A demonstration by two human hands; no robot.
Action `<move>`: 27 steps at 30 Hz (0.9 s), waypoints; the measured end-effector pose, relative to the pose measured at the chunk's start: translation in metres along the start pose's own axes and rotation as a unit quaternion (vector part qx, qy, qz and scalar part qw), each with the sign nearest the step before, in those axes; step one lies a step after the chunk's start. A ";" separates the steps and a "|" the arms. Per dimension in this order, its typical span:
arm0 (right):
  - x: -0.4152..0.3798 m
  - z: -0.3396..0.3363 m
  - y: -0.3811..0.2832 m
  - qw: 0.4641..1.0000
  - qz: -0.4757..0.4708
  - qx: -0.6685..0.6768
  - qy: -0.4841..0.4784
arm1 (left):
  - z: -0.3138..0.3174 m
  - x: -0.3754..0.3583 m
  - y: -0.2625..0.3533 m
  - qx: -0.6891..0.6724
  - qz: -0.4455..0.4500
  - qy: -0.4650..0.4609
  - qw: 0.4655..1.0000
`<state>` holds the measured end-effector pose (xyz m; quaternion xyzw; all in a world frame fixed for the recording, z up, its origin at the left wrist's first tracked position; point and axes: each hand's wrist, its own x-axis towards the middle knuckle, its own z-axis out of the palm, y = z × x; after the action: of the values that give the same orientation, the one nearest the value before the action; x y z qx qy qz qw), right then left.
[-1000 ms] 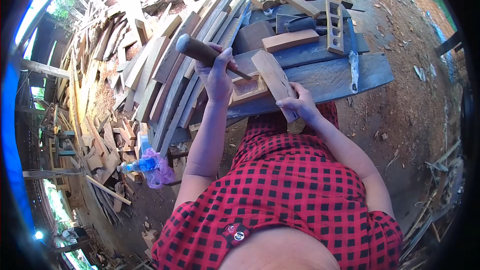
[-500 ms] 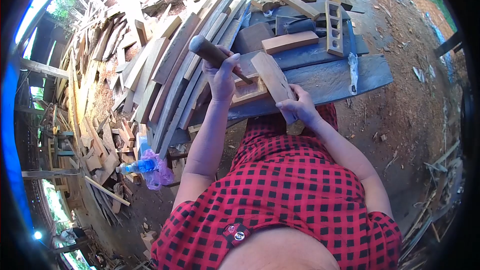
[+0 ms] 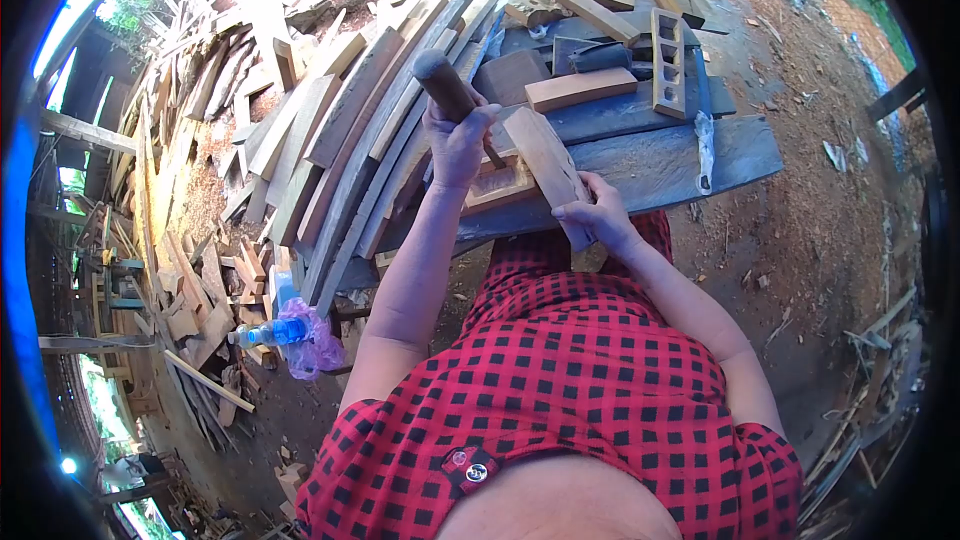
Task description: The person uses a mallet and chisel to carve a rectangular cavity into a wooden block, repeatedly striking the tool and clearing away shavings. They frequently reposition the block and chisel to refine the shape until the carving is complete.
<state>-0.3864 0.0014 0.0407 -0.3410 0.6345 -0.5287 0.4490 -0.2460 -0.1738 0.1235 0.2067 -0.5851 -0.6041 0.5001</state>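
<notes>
My left hand (image 3: 457, 148) is closed around the thick round handle of a chisel (image 3: 445, 85). The chisel's blade slants down to the recess in a wooden block (image 3: 497, 187) lying on the bench's near edge. In my right hand (image 3: 602, 212) is a flat piece of wood (image 3: 543, 155), gripped at its near end. Its far end lies just right of the chisel and hides part of the block from above.
The dark plank bench (image 3: 660, 155) bears a wooden piece with several square openings (image 3: 668, 65) and a reddish-brown block (image 3: 580, 88). Long boards (image 3: 345, 155) are piled to the left. A plastic bottle (image 3: 272, 332) lies by a purple bag (image 3: 315, 345), lower left.
The chisel handle has swung to the right and stands more upright, my left hand shifting right with it. My right hand and the flat piece of wood are almost unmoved.
</notes>
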 end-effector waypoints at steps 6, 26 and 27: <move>0.004 -0.025 -0.110 0.994 -0.103 -0.001 -0.043 | -0.002 0.006 -0.001 -0.017 -0.014 0.012 1.000; 0.045 0.021 -0.288 0.925 -0.283 -0.206 -0.149 | -0.003 0.008 -0.007 -0.017 -0.012 0.025 0.999; 0.049 0.025 -0.285 0.910 -0.268 -0.284 -0.140 | -0.003 0.008 -0.008 -0.017 -0.010 0.022 1.000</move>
<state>-0.3930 -0.1114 0.3081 -0.6815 0.5736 -0.3735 0.2591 -0.2495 -0.1838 0.1181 0.2169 -0.5616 -0.6144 0.5100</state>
